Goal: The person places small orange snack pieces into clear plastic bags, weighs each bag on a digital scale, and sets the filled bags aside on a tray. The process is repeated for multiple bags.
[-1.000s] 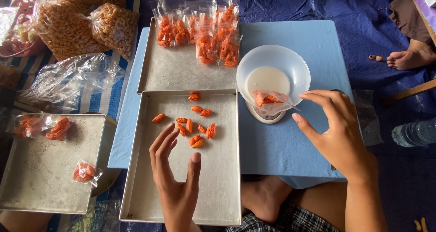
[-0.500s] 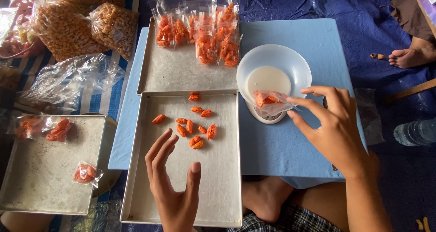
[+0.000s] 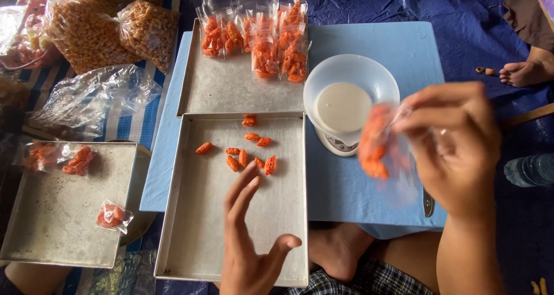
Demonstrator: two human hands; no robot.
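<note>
Both the left hand (image 3: pixel 248 243) and the right hand (image 3: pixel 456 150) are bare, with bare forearms and no sleeves. Dark checked shorts (image 3: pixel 369 280) cover the lap; the foot (image 3: pixel 337 249) is bare.

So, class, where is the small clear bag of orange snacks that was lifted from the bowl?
In the head view, the small bag is pinched in the right hand, right of centre, just off the white bowl.

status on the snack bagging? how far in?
Done: a row of filled bags on the far tray, plus two on the left tray. In hand: the right hand holds a small bag of orange snacks off the bowl; the left hand hovers open. Left: loose pieces on the near tray.
</note>
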